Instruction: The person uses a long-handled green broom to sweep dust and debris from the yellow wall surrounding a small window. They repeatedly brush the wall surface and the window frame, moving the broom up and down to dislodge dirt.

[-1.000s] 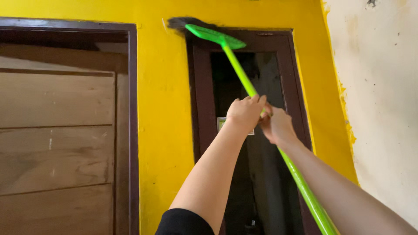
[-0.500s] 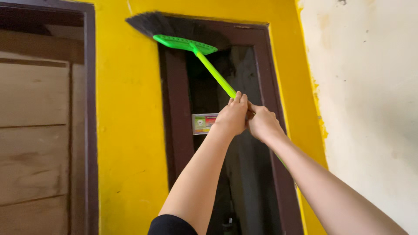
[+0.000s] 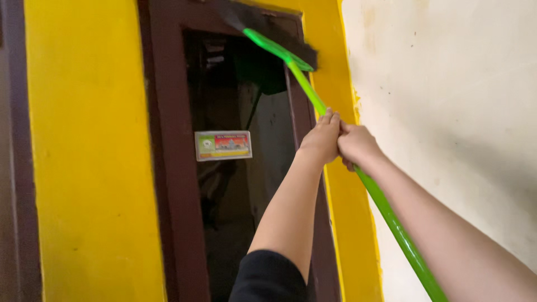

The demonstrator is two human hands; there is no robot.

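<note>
Soft even daylight, dim doorway interior (broom head (image 3: pixel 268 39) motion-blurred).

A black short sleeve (image 3: pixel 267 277) covers the left upper arm; both forearms are bare.

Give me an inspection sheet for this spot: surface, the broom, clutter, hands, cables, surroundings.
Surface: yellow wall beside a dark brown frame.
Job's things: green broom, dark bristles against the frame's top right corner.
Clutter: sticker on the glass pane.
Grippers: left hand and right hand both grip the broom handle, touching each other.
Cables: nothing seen.
Surroundings: stained white wall at right.
</note>
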